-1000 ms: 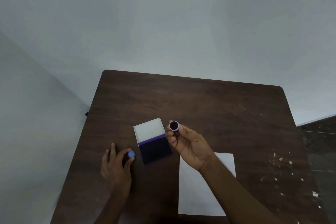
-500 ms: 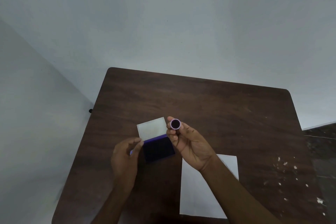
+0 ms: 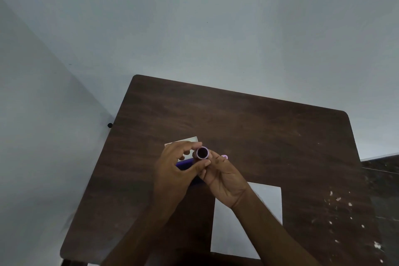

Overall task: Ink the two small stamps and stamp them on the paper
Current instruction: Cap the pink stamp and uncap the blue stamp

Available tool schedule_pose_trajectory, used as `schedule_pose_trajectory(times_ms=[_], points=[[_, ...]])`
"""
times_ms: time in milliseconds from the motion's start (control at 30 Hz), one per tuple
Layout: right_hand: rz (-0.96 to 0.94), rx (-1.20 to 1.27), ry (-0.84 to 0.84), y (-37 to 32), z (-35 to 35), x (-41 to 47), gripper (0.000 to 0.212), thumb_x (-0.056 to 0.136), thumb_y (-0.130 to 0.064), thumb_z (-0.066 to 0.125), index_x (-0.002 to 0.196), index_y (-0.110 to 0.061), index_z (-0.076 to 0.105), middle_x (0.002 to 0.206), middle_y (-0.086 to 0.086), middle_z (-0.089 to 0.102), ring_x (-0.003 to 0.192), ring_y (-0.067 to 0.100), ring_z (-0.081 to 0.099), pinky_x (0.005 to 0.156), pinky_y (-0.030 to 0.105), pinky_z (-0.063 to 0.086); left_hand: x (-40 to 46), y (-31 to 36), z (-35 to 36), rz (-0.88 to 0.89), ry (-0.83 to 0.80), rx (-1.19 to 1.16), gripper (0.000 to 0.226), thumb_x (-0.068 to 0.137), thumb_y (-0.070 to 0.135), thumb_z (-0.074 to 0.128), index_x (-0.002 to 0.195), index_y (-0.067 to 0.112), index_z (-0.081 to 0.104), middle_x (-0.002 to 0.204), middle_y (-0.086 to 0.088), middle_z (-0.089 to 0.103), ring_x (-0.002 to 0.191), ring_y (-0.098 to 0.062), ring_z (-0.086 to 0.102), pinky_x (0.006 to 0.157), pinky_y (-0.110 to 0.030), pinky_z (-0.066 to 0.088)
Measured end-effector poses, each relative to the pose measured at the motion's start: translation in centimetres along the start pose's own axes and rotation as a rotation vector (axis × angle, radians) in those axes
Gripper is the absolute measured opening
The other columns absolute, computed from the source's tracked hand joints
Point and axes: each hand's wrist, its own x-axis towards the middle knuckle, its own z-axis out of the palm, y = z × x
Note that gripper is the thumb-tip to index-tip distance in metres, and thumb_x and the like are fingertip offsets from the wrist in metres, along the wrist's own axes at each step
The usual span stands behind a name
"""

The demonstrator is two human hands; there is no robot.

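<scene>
Head view shows my right hand (image 3: 224, 179) pinching the small round purple stamp (image 3: 203, 152), dark face tilted up towards me, above the open purple ink pad (image 3: 183, 163). My left hand (image 3: 179, 168) closes thumb and finger on its barrel. White paper sheet (image 3: 267, 198) lies nearer me, rightward.

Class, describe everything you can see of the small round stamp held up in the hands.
The small round stamp is a short cylinder with a pale purple rim around a dark face, plastic by the look. It is held above the ink pad, its face turned toward the camera. The right hand grips it from below; fingers of the left hand touch its sides.
</scene>
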Motion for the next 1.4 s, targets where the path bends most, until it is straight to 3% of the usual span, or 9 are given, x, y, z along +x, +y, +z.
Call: schedule_pose_trajectory(times_ms=[233, 400, 667, 833, 933, 1000, 1100, 1267, 1400], points=[[0.043, 0.043, 0.001, 0.5, 0.3, 0.2, 0.032, 0.093, -0.014, 0.056, 0.122, -0.002, 0.06, 0.119, 0.014, 0.064, 0.098, 0.017, 0.064, 0.092, 0.032, 0.052, 0.3, -0.9, -0.2, -0.079, -0.034, 0.047, 0.053, 0.076, 0.029, 0.077, 0.121, 0.008, 0.061, 0.123, -0.01, 0.061, 0.11, -0.024, 0.057, 0.1, -0.039, 0.044], [0.074, 0.079, 0.026, 1.4, 0.2, 0.3, 0.034, 0.093, -0.017, 0.056, 0.124, -0.002, 0.057, 0.117, 0.017, 0.061, 0.099, 0.021, 0.062, 0.094, 0.035, 0.051, -0.2, -1.1, -0.4, 0.021, 0.025, -0.04, 0.039, 0.071, 0.029, 0.08, 0.105, 0.013, 0.07, 0.102, -0.001, 0.068, 0.091, -0.013, 0.06, 0.085, -0.026, 0.052], [0.108, 0.027, 0.033, 2.5, -0.4, 1.2, 0.04, 0.093, -0.012, 0.054, 0.127, 0.008, 0.05, 0.122, 0.022, 0.057, 0.105, 0.026, 0.061, 0.096, 0.036, 0.051, -0.9, -4.0, -0.2, 0.045, 0.071, -0.175, 0.035, 0.07, 0.022, 0.081, 0.103, 0.022, 0.07, 0.101, 0.01, 0.068, 0.095, -0.004, 0.063, 0.083, -0.011, 0.049], [-0.054, -0.543, 0.366, 2.7, -1.6, 2.2, 0.027, 0.081, -0.022, 0.07, 0.105, -0.011, 0.072, 0.096, 0.015, 0.073, 0.077, 0.019, 0.064, 0.072, 0.026, 0.057, -0.9, -8.4, 0.6, -0.039, 0.083, -0.105, 0.04, 0.072, 0.03, 0.079, 0.103, 0.046, 0.06, 0.094, 0.019, 0.064, 0.095, -0.001, 0.061, 0.081, -0.011, 0.048], [-0.132, -1.062, 0.565, 3.5, -2.5, 2.9, 0.007, 0.077, -0.03, 0.076, 0.084, -0.03, 0.073, 0.081, 0.002, 0.075, 0.065, 0.01, 0.065, 0.064, 0.019, 0.056, -0.3, -11.5, 1.4, -0.086, -0.046, 0.175, 0.057, 0.066, 0.042, 0.082, 0.117, 0.038, 0.058, 0.114, 0.011, 0.062, 0.11, -0.013, 0.053, 0.089, -0.018, 0.037], [-0.136, -1.341, 0.578, 4.3, -3.1, 3.4, 0.012, 0.078, -0.033, 0.075, 0.087, -0.026, 0.072, 0.084, -0.003, 0.073, 0.072, 0.007, 0.064, 0.071, 0.023, 0.055, -0.1, -13.1, 2.0, -0.117, -0.162, 0.39, 0.088, 0.059, 0.054, 0.081, 0.136, 0.027, 0.047, 0.135, 0.002, 0.052, 0.124, -0.018, 0.042, 0.098, -0.028, 0.032], [-0.14, -1.697, 0.502, 5.6, -3.9, 4.0, 0.025, 0.085, -0.031, 0.069, 0.102, -0.013, 0.07, 0.098, 0.004, 0.071, 0.084, 0.009, 0.057, 0.081, 0.022, 0.045, 0.1, -14.2, 2.7, -0.12, -0.209, 0.507, 0.103, 0.054, 0.063, 0.076, 0.142, 0.029, 0.035, 0.14, -0.003, 0.045, 0.125, -0.021, 0.037, 0.1, -0.034, 0.033], [0.169, -1.759, 0.446, 7.6, -4.0, 4.9, 0.042, 0.092, -0.033, 0.057, 0.129, -0.013, 0.051, 0.133, 0.009, 0.055, 0.119, 0.023, 0.05, 0.105, 0.031, 0.035, 0.5, -14.9, 2.9, -0.081, -0.214, 0.602, 0.104, 0.055, 0.068, 0.072, 0.144, 0.03, 0.031, 0.133, -0.005, 0.044, 0.117, -0.021, 0.039, 0.097, -0.036, 0.036], [0.211, -1.874, 0.341, 8.5, -3.7, 5.6, 0.049, 0.091, -0.022, 0.061, 0.135, -0.008, 0.043, 0.141, 0.013, 0.045, 0.128, 0.027, 0.042, 0.112, 0.036, 0.027, 0.6, -15.2, 2.5, -0.047, -0.16, 0.595, 0.093, 0.058, 0.066, 0.071, 0.139, 0.032, 0.04, 0.118, -0.003, 0.049, 0.105, -0.019, 0.042, 0.087, -0.034, 0.037]])
